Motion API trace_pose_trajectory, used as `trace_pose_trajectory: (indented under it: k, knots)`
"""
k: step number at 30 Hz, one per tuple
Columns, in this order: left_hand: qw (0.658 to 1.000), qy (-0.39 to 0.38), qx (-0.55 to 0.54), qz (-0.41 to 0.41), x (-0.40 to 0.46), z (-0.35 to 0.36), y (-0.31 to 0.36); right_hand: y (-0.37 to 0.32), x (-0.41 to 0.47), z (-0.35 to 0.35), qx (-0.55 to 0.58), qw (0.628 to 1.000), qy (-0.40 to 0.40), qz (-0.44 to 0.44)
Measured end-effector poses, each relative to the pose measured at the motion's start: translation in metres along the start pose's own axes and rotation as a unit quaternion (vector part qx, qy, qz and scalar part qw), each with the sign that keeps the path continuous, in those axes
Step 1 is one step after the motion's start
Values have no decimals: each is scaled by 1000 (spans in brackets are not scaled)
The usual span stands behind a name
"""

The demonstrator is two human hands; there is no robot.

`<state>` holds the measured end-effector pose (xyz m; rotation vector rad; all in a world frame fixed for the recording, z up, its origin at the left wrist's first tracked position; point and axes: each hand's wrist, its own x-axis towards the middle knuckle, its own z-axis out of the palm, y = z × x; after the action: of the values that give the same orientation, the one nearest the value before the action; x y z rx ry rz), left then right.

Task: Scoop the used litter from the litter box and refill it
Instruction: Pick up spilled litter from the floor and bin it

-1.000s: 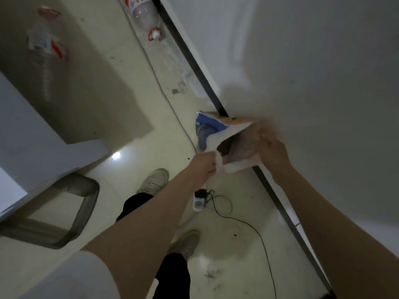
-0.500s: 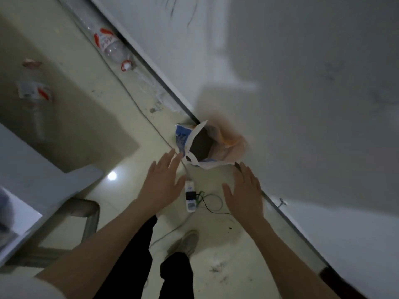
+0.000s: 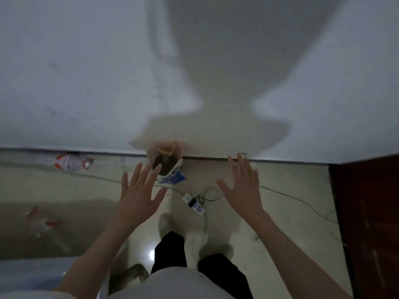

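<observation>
While a power strip [image 3: 193, 203] and plastic bottle [image 3: 70, 162] lie on the floor, the open litter bag [image 3: 167, 169], dark inside, leans against the wall beyond left hand [image 3: 138, 195] and right hand [image 3: 244, 188], both spread, holding nothing.

Pale room, dim light: whites and creams with scattered red, blue and orange.

Wall [image 3: 86, 72] flat white, one broad grey shadow across it. Floor [image 3: 280, 190] glossy cream with dark specks. Litter bag [image 3: 172, 176] white with blue print; dark brown contents at its mouth, an orange-tinted clear liner behind. Clear bottle [image 3: 71, 162] with red-and-white label and red cap. Power strip [image 3: 193, 203] white, black plug, thin dark cord. Door [image 3: 367, 223] dark reddish brown. Trousers [image 3: 170, 249] black, shoe [image 3: 165, 223] off-white.
</observation>
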<state>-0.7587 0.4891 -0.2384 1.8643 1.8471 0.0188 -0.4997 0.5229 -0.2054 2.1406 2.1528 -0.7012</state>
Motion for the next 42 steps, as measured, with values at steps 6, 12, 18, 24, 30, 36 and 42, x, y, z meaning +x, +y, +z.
trace_pose_trajectory:
  k: [6, 12, 18, 24, 30, 36, 42]
  knots:
    - [986, -4, 52, 156, -24, -16, 130, 107, -117, -52, 26, 993, 39, 108]
    - [944, -42, 98, 312, -49, 9, 325, 245, -264, -73, 64, 961, 124, 240]
    - [828, -94, 147, 533, -125, 71, 518, 334, -420, -75, 106, 865, 197, 449]
    - [687, -163, 211, 676, -212, 151, 637, 365, -545, -65, 142, 733, 277, 605]
    - [591, -233, 211, 743, -309, 220, 724, 384, -648, -37, 149, 597, 312, 724]
    - [448, -285, 209, 821, -407, 281, 781, 402, -712, -13, 191, 478, 323, 794]
    - [341, -302, 238, 857, -515, 343, 840, 406, -803, -6, 168, 358, 347, 851]
